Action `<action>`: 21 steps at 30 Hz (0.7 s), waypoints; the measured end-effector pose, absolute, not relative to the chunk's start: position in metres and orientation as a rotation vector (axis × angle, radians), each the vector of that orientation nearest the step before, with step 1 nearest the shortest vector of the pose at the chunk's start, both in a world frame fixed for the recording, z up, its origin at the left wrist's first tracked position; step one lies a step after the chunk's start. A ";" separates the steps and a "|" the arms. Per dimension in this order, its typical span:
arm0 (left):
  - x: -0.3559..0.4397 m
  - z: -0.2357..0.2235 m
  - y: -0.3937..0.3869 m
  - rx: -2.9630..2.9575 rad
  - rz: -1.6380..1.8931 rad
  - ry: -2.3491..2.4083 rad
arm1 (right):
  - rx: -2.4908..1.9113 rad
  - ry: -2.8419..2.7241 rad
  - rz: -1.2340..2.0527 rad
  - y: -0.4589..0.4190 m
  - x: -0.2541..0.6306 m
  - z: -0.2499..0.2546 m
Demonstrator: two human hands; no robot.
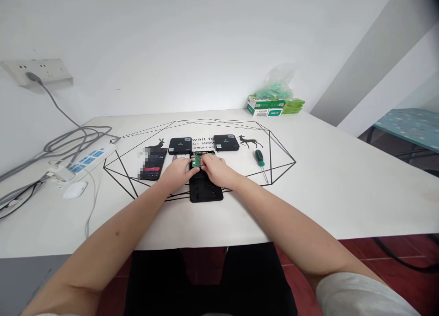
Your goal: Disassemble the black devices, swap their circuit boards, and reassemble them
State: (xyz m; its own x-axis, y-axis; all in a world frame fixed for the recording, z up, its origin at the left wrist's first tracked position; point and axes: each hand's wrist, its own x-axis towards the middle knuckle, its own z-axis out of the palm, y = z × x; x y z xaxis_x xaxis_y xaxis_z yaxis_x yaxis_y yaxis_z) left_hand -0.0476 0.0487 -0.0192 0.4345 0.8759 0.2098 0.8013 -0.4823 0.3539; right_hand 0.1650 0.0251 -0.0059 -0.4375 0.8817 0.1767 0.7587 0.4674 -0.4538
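Observation:
A black opened device case (pixel 205 190) lies flat on the white table (pixel 343 188), with a green circuit board (pixel 196 161) at its far end. My left hand (pixel 177 173) rests at the case's left side, its fingers pinched on the board's left edge. My right hand (pixel 216 168) lies over the case's upper right, fingertips closed on the same board. Both hands meet over the board and hide much of it.
Two small black boxes (pixel 180 145) (pixel 226 142) sit behind the case. A phone (pixel 153 164) lies at the left, a green-handled screwdriver (pixel 260 162) at the right. Power strip (pixel 84 161), cables and a white mouse (pixel 74 190) at far left. Green boxes (pixel 266 107) at the back.

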 end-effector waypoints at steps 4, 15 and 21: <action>-0.048 -0.017 0.049 2.492 0.512 1.482 | -1.375 -2.343 0.436 0.024 0.165 -0.004; -0.047 -0.016 0.046 2.401 0.561 1.531 | -1.840 -2.211 0.419 0.031 0.187 0.019; -0.047 -0.015 0.046 2.391 0.521 1.541 | -1.947 -2.105 0.749 0.032 0.194 0.030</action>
State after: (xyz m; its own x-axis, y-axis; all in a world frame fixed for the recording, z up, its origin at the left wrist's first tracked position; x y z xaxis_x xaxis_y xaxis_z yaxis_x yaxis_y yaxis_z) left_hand -0.0470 0.0461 -0.0152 0.3770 0.9120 0.1616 0.8227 -0.4099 0.3940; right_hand 0.1941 0.0322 0.0300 -0.1279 0.9707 -0.2033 0.8811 0.0171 -0.4726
